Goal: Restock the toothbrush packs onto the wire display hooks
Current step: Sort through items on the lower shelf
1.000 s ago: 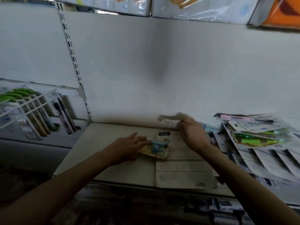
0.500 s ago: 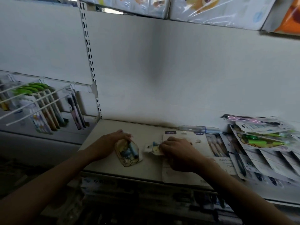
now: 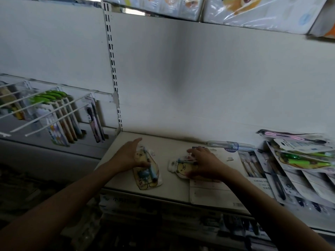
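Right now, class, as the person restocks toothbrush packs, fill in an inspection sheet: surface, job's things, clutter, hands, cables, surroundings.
Surface: pale shelf, bare at the back.
Job's things: blue cartoon toothbrush pack lying flat under the left hand; yellow bear toothbrush pack flat under the right hand; wire display hooks to the left, holding hung packs.
Clutter: large white card pack overhanging the shelf front; clear tube at the back; overlapping pile of packs on the right.
Hands: left hand and right hand both press down on their packs, neither lifted.
Cables: nothing seen.
Surroundings: slotted upright; wrapped goods on the shelf above.
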